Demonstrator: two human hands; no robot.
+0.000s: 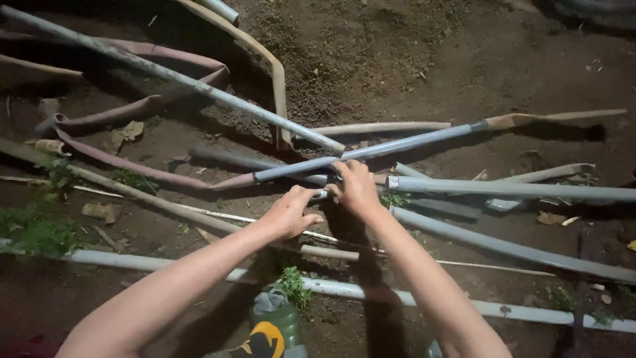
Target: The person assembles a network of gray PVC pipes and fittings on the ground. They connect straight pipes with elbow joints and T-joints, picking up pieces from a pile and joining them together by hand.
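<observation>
Two hands meet at one joint: my right hand (356, 187) is curled shut over the spot where the long grey pipe (371, 152) meets a short silvery fitting (320, 195), and my left hand (289, 211) pinches that fitting's near end with thumb and fingers. The pipe's long axis runs from lower left up to the right, away from my right hand, which is the nearer one. A second grey pipe (510, 189) lies just right of the grip, almost level. Below my arms sits a green bottle with a yellow patch (273, 331); no signs show on the bare soil (371, 59)
</observation>
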